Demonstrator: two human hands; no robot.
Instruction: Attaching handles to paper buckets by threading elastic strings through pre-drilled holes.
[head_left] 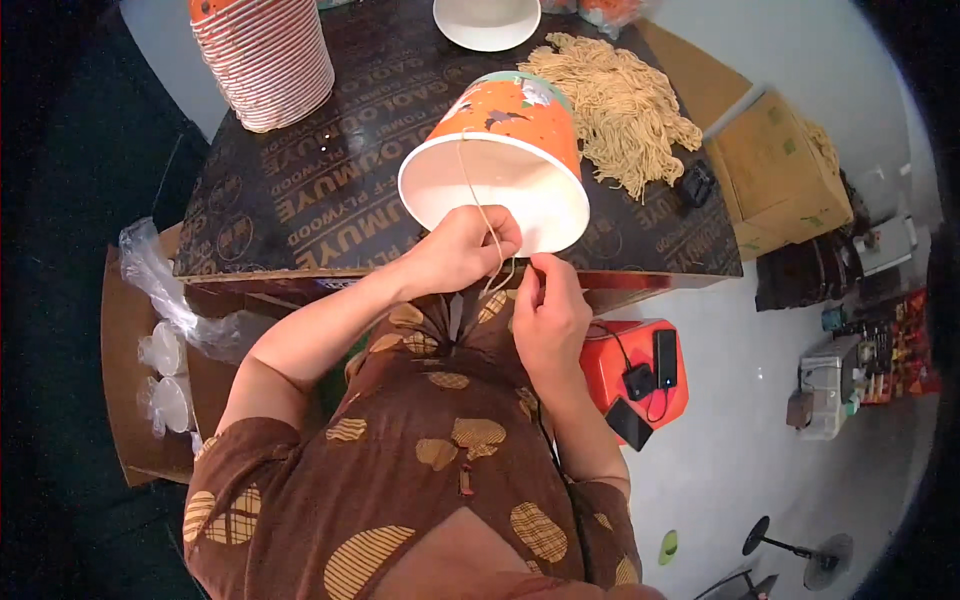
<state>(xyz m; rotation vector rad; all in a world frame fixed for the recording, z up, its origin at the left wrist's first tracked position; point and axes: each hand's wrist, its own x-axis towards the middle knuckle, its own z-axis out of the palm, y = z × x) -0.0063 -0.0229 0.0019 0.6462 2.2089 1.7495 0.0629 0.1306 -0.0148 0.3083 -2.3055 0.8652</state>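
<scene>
An orange paper bucket with a white inside lies tilted on its side on the dark plywood table, its mouth toward me. My left hand grips its lower rim and pinches a beige string that runs up across the bucket's opening. My right hand, just below the rim at the table's near edge, pinches the lower end of the same string. A heap of similar beige strings lies behind the bucket.
A tall stack of orange paper buckets stands at the table's far left, a white lid or bowl at the far edge. A cardboard box sits right of the table. A red stool with small black devices stands at my right.
</scene>
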